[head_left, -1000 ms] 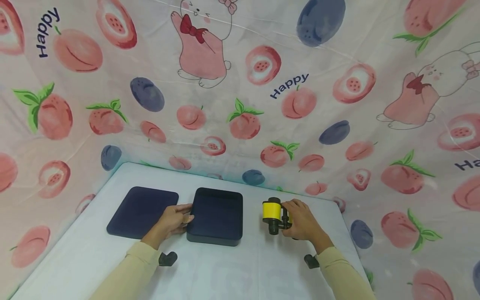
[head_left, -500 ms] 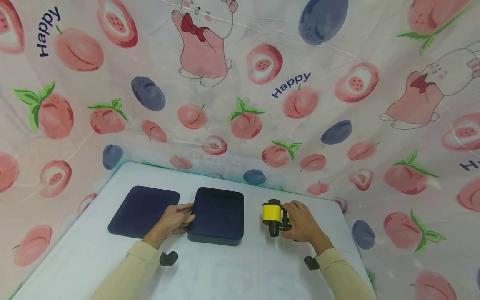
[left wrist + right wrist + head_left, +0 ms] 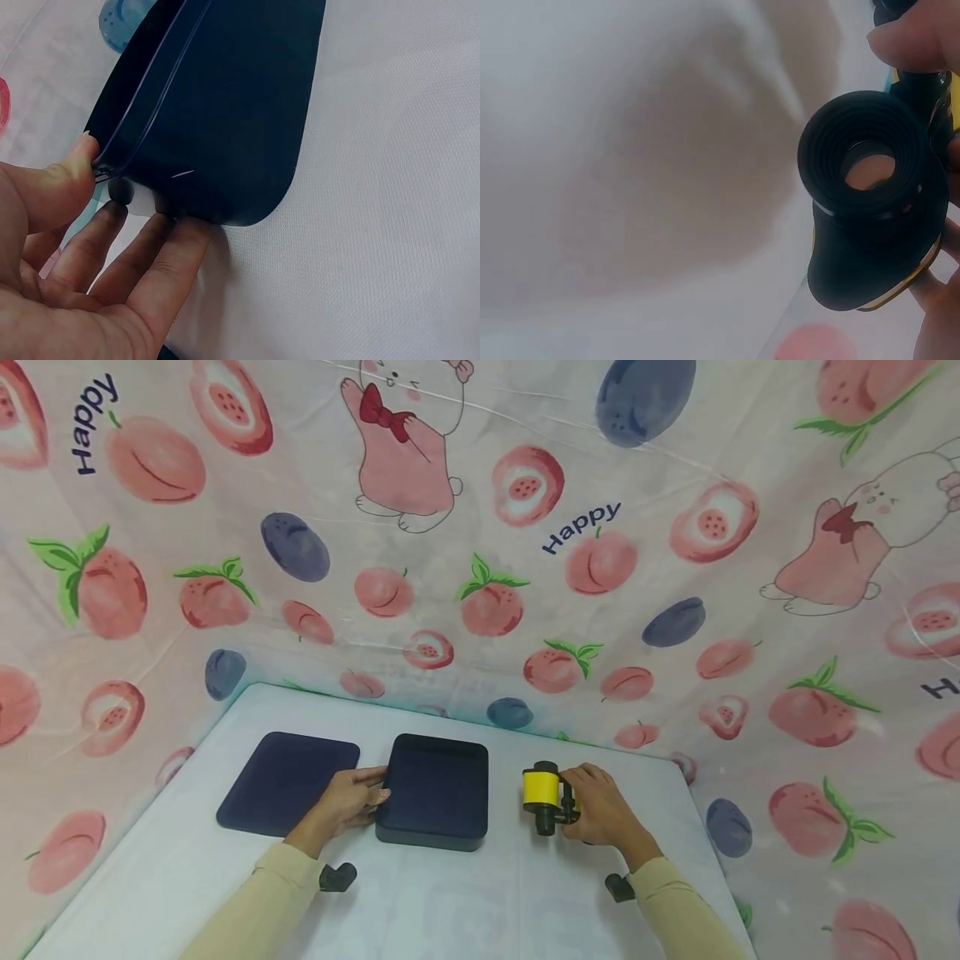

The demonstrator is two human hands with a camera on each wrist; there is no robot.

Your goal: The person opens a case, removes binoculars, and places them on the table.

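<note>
My left hand [image 3: 347,802] grips the near-left side of a dark navy rectangular box [image 3: 432,789]. In the left wrist view its thumb [image 3: 71,176] lies on the box's rim, and the other fingers reach against the side wall from below. Over on the right, my right hand [image 3: 602,808] holds yellow-and-black binoculars [image 3: 541,788] close over the white table, with the eyepieces towards me. One black rubber-ringed eyepiece [image 3: 862,154] fills the middle right of the right wrist view, fingers around the barrels. Part of the binoculars is hidden behind the right hand.
A flat dark navy panel [image 3: 281,781], like a lid, lies left of the box, partly behind the left hand. White cloth covers the table [image 3: 480,910]. Fruit-and-rabbit printed fabric [image 3: 450,552] hangs around the back and sides. Black wrist cameras [image 3: 337,877] sit by both sleeves.
The binoculars and my right hand have shifted very slightly left and towards me. My left hand stays in place on the box.
</note>
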